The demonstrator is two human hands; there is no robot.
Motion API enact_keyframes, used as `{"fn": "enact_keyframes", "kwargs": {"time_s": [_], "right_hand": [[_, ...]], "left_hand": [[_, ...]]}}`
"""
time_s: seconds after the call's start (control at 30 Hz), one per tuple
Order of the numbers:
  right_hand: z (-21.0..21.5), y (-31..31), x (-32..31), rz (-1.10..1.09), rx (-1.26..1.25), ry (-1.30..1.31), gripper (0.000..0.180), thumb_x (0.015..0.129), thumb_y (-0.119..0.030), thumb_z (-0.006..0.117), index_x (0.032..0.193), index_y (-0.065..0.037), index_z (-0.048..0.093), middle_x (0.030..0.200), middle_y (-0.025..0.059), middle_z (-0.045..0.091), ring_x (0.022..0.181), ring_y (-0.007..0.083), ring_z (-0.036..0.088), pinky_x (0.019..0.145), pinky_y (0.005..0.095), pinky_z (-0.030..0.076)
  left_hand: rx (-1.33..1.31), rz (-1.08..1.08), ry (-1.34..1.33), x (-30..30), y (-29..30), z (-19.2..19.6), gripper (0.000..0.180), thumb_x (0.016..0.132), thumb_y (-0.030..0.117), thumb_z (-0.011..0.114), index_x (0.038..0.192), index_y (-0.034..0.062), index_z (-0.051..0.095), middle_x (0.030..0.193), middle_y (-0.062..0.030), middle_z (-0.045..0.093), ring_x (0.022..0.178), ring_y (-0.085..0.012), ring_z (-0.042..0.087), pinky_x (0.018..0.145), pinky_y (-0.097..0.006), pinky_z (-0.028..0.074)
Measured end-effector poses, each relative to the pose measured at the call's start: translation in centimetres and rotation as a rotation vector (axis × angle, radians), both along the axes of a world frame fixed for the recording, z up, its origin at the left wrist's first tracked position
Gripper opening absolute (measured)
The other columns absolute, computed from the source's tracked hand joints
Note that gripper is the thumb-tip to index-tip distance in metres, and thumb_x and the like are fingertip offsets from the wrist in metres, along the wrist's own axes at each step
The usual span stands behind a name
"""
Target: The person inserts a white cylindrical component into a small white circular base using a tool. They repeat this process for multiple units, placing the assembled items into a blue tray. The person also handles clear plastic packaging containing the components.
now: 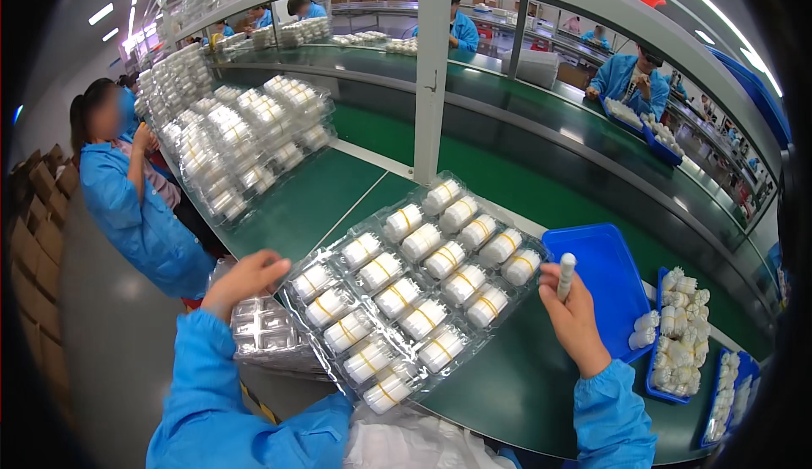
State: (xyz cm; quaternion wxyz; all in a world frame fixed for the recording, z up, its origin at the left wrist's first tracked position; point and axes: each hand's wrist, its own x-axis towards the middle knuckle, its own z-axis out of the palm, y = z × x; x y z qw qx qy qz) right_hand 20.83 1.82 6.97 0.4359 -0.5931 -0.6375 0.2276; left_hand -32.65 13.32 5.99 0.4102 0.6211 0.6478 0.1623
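Note:
A clear plastic tray (365, 284) lies tilted in front of me. Its pockets hold several bundles of short white pieces (444, 260), each bound with a yellow band. At the tray's left edge, my left hand (251, 276) has bent fingers closed on the rim. My right hand (577, 321) is by the right edge, thumb raised close to the rim. From this hand a pale, finger-long shape (567, 276) points up; I cannot tell whether it is a covered finger or a held piece. Its other fingers are mostly hidden.
Right of the tray sits a blue bin (602, 276) with a few white bundles; fuller blue bins (674, 394) stand beyond. Filled trays (254, 135) are piled at the far left, more trays (264, 334) under my left arm. A white post (429, 71) rises ahead. A co-worker (139, 194) stands left.

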Motion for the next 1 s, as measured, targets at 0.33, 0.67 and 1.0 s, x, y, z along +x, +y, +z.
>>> {"fn": "enact_keyframes", "kwargs": {"time_s": [0.33, 0.67, 1.0], "right_hand": [[0.7, 8.2, 0.2, 0.003, -0.093, -0.166, 0.043, 0.093, -0.017, 0.063, 0.131, 0.003, 0.057, 0.114, 0.0217, 0.068, 0.11, 0.0376, 0.065, 0.096, 0.0423, 0.049], [-0.8, 8.2, 1.9, -0.015, -0.196, -0.138, 0.039, 0.094, -0.019, 0.064, 0.125, 0.003, 0.06, 0.102, 0.0162, 0.068, 0.094, 0.0236, 0.065, 0.085, 0.0368, 0.051], [-2.4, 8.6, 2.9, -0.042, -0.156, -0.096, 0.042, 0.094, -0.02, 0.065, 0.129, 0.002, 0.059, 0.114, 0.0187, 0.069, 0.106, 0.0263, 0.066, 0.093, 0.0376, 0.05]], "left_hand": [[-0.231, 0.054, -0.455, 3.9, -11.0, -3.5, 0.06, 0.101, 0.054, 0.054, 0.117, -0.0033, 0.058, 0.093, -0.0172, 0.069, 0.085, -0.0281, 0.072, 0.074, -0.037, 0.058], [0.679, -0.073, 0.013, 6.2, 3.0, 8.9, 0.053, 0.097, 0.04, 0.065, 0.14, 0.0108, 0.052, 0.072, -0.0083, 0.06, 0.067, -0.0188, 0.058, 0.062, -0.036, 0.047], [0.615, -0.317, 0.054, 10.2, 4.3, 9.1, 0.036, 0.098, 0.035, 0.067, 0.117, 0.0052, 0.061, 0.075, -0.0021, 0.057, 0.068, -0.0113, 0.052, 0.059, -0.032, 0.043]]}}
